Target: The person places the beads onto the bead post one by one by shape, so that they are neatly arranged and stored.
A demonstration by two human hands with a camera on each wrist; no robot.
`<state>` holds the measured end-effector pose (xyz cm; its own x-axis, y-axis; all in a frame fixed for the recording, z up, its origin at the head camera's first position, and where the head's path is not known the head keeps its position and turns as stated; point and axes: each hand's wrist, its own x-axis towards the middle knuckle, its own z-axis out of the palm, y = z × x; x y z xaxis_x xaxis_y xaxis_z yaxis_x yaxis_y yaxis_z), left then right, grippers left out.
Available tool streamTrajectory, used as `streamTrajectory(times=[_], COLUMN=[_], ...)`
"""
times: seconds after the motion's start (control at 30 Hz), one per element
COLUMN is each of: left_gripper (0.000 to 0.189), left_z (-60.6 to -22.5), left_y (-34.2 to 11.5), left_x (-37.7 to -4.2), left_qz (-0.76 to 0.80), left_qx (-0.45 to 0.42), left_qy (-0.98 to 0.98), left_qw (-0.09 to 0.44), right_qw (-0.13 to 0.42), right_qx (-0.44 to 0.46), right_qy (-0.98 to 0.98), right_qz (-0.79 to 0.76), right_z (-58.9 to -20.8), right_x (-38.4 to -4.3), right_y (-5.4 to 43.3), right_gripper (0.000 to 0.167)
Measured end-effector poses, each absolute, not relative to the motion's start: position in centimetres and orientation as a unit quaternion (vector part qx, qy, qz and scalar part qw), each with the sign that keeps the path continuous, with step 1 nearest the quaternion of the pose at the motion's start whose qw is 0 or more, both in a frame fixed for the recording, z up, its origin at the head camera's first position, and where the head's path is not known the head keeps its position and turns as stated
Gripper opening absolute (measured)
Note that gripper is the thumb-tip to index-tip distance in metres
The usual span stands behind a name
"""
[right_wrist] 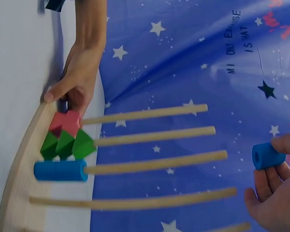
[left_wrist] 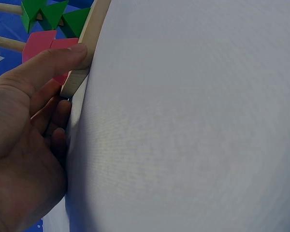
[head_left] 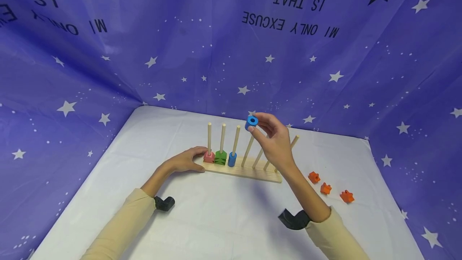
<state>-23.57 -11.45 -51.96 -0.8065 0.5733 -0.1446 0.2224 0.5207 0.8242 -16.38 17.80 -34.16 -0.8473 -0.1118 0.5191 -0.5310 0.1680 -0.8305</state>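
A wooden peg board (head_left: 249, 174) with several upright pegs lies on the white surface. My left hand (head_left: 184, 160) grips its left end, the thumb (left_wrist: 70, 57) on the near edge and the fingers on the far side. Pink pieces (head_left: 209, 157) sit low on the leftmost peg, green triangular pieces (head_left: 221, 158) on the second and blue cylinders (head_left: 232, 159) on the third. Up at the peg tops, my right hand (head_left: 276, 143) pinches a blue bead (right_wrist: 268, 155) between thumb and fingers. The bead is off the pegs, its hole visible.
Three orange star-shaped pieces (head_left: 326, 188) lie right of the board. The pegs from the fourth on carry no pieces. A purple cloth (head_left: 216, 51) with stars and lettering hangs behind and at both sides. A black wrist device (head_left: 294, 220) sits on each forearm.
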Motion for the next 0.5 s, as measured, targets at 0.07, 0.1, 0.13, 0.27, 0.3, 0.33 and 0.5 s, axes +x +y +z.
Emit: streamTrajectory(times=[0.07, 0.1, 0.13, 0.27, 0.3, 0.33, 0.5], left_gripper=[0.080, 0.080, 0.080, 0.080, 0.080, 0.079, 0.079], left_z=[-52.0, -52.0, -52.0, -52.1, -52.2, -52.2, -52.2], left_y=[-11.6, -11.7, -11.6, -11.6, -11.6, -11.6, -11.6], left_x=[-23.6, -23.6, -23.6, -23.6, -23.7, -23.7, -23.7], left_qz=[0.429, 0.429, 0.429, 0.426, 0.426, 0.427, 0.428], left_qx=[0.235, 0.235, 0.236, 0.237, 0.238, 0.240, 0.242], left_qy=[0.848, 0.848, 0.848, 0.849, 0.849, 0.849, 0.847], left_qw=[0.204, 0.203, 0.203, 0.202, 0.202, 0.201, 0.201], right_qw=[0.162, 0.158, 0.155, 0.145, 0.146, 0.146, 0.147], right_qx=[0.216, 0.214, 0.212, 0.201, 0.198, 0.195, 0.159], right_qy=[-0.745, -0.748, -0.751, -0.762, -0.764, -0.763, -0.768], right_qz=[0.610, 0.608, 0.606, 0.598, 0.597, 0.599, 0.603], right_z=[-34.4, -34.5, -34.6, -35.4, -35.6, -35.8, -37.1], right_x=[-17.0, -17.3, -17.5, -18.3, -18.4, -18.5, -18.5], right_y=[16.9, 16.5, 16.2, 15.5, 15.4, 15.3, 15.3], right_gripper=[0.032, 0.032, 0.032, 0.033, 0.033, 0.032, 0.031])
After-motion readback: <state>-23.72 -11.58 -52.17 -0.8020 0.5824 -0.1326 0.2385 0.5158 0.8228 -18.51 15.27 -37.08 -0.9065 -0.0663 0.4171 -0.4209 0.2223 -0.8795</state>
